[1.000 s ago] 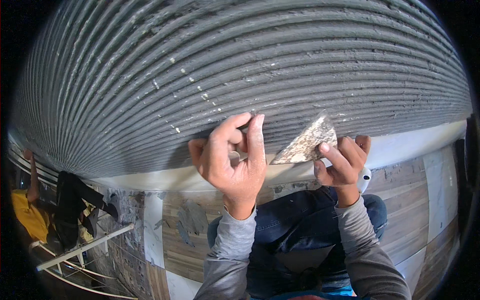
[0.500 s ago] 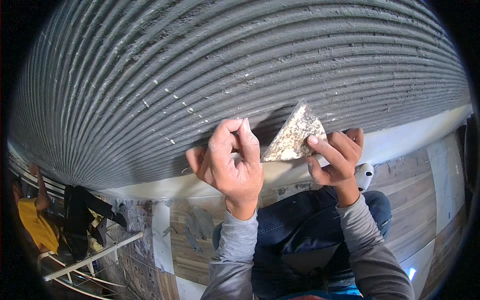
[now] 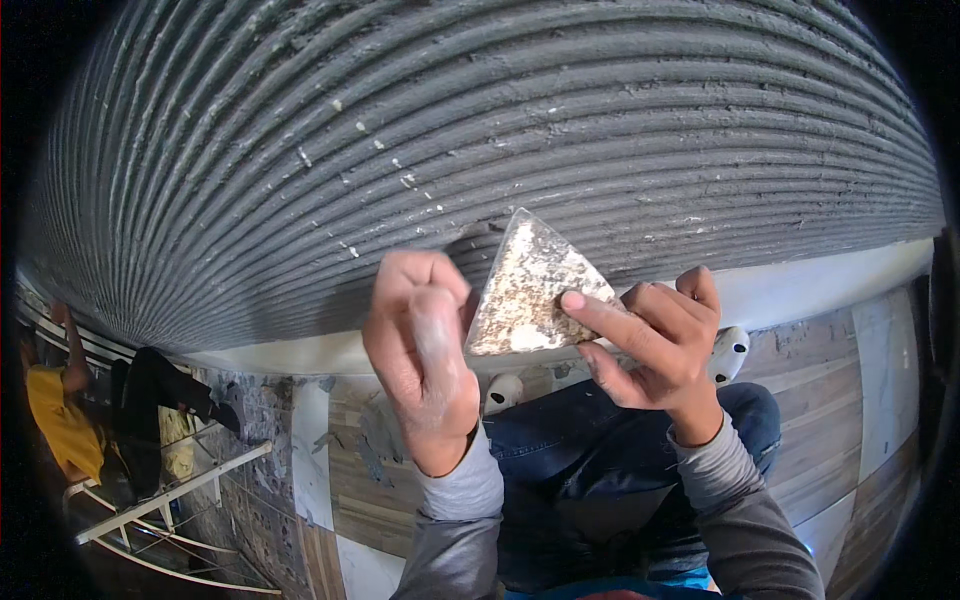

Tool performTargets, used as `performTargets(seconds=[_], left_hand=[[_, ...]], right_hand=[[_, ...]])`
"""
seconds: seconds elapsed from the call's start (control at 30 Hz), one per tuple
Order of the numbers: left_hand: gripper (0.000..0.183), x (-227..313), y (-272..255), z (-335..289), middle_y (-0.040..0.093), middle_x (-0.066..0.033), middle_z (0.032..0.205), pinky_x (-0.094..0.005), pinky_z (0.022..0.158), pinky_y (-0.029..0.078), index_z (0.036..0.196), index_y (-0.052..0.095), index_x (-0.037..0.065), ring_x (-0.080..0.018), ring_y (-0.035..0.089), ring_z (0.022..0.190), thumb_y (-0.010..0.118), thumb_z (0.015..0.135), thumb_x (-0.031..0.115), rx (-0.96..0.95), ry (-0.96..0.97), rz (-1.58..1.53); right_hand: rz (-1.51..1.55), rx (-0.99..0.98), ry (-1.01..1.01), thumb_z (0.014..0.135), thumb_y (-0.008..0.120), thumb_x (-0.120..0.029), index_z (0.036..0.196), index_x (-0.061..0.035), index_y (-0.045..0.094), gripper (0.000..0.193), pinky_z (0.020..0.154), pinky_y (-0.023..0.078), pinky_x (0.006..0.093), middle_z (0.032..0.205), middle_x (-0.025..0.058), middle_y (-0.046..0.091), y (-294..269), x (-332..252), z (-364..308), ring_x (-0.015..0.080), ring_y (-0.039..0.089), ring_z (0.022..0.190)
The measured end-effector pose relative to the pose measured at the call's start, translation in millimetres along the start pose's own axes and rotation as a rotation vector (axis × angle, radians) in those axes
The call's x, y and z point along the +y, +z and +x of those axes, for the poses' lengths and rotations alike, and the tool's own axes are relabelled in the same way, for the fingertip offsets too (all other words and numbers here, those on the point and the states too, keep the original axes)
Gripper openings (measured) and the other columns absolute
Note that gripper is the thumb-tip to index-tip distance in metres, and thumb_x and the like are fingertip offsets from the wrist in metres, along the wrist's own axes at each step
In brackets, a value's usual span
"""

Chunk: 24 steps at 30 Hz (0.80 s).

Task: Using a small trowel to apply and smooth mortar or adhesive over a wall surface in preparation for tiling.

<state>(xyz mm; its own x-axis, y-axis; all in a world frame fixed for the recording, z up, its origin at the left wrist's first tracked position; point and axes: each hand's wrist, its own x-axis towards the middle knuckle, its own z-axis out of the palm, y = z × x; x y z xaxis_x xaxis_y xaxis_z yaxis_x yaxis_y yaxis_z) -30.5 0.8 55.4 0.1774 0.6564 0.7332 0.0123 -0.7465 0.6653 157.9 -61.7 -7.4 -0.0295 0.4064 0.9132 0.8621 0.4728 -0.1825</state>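
A flat triangular plate (image 3: pixel 530 275), crusted with white and brown residue, stands up in front of the ribbed grey wall. My right hand (image 3: pixel 650 340) grips it at its right corner, with the index finger laid across its face and the thumb below. Close to the plate's left edge, my left hand (image 3: pixel 425 350) is curled closed, thumb over bent fingers. The thumb is slightly blurred, and anything inside those fingers is hidden. I cannot tell whether this hand touches the plate.
The curved wall of grey ridges (image 3: pixel 640 130), flecked with white, fills the far side above a pale smooth base strip (image 3: pixel 790 285). White shoes (image 3: pixel 730 356) are by my knees. At left, a person in yellow (image 3: pixel 60 420) is near a pale metal frame (image 3: pixel 180 490).
The triangular plate has moved left in my right hand and its face has turned more toward me. My left hand has shifted left, and its raised pinch has become a tighter curl.
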Motion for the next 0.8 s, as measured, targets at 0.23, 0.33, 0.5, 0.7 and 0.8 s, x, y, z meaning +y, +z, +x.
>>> performTargets(seconds=[0.23, 0.33, 0.5, 0.7, 0.8], left_hand=[[0.031, -1, 4, 0, 0.052, -0.0148, 0.059, -0.0374, 0.056, 0.036, 0.077, 0.058, 0.000, -0.0266, 0.044, 0.053, 0.068, 0.096, 0.022, -0.198, -0.141, 0.196], [0.035, -5, 3, -4, 0.053, -0.0158, 0.059, -0.0394, 0.058, 0.036, 0.077, 0.058, 0.000, -0.0309, 0.040, 0.051, 0.067, 0.097, 0.027, -0.197, -0.155, 0.260], [0.037, -1, 4, -4, 0.052, -0.0151, 0.058, -0.0392, 0.059, 0.035, 0.079, 0.059, 0.000, -0.0312, 0.039, 0.052, 0.066, 0.098, 0.031, -0.201, -0.196, 0.264], [0.033, 3, 3, -5, 0.054, -0.0143, 0.060, -0.0385, 0.059, 0.036, 0.084, 0.062, 0.000, -0.0277, 0.041, 0.056, 0.066, 0.098, 0.029, -0.200, -0.239, 0.243], [0.031, 2, 5, -6, 0.056, -0.0147, 0.064, -0.0385, 0.059, 0.036, 0.087, 0.063, -0.001, -0.0262, 0.041, 0.059, 0.067, 0.098, 0.028, -0.157, -0.224, 0.245]], right_hand=[[-0.023, -0.021, 0.022, 0.072, 0.076, -0.031, 0.123, -0.0276, 0.074, 0.052, 0.060, 0.020, 0.0310, 0.061, -0.0063, 0.040, 9, -11, -4, 0.0103, 0.034, 0.051], [0.020, 0.017, 0.049, 0.073, 0.076, -0.031, 0.124, -0.0265, 0.074, 0.052, 0.059, 0.020, 0.0308, 0.061, -0.0064, 0.042, 16, -11, -8, 0.0101, 0.034, 0.051], [0.004, 0.015, 0.052, 0.076, 0.075, -0.032, 0.128, -0.0253, 0.072, 0.052, 0.059, 0.021, 0.0307, 0.061, -0.0062, 0.041, 18, -12, -11, 0.0107, 0.031, 0.052], [0.019, -0.004, 0.079, 0.076, 0.078, -0.033, 0.128, -0.0253, 0.072, 0.053, 0.059, 0.020, 0.0303, 0.061, -0.0069, 0.040, 15, -18, -9, 0.0108, 0.030, 0.052], [0.038, -0.039, 0.098, 0.075, 0.079, -0.034, 0.128, -0.0251, 0.072, 0.054, 0.059, 0.019, 0.0302, 0.059, -0.0075, 0.039, 10, -19, -6, 0.0103, 0.030, 0.052]])
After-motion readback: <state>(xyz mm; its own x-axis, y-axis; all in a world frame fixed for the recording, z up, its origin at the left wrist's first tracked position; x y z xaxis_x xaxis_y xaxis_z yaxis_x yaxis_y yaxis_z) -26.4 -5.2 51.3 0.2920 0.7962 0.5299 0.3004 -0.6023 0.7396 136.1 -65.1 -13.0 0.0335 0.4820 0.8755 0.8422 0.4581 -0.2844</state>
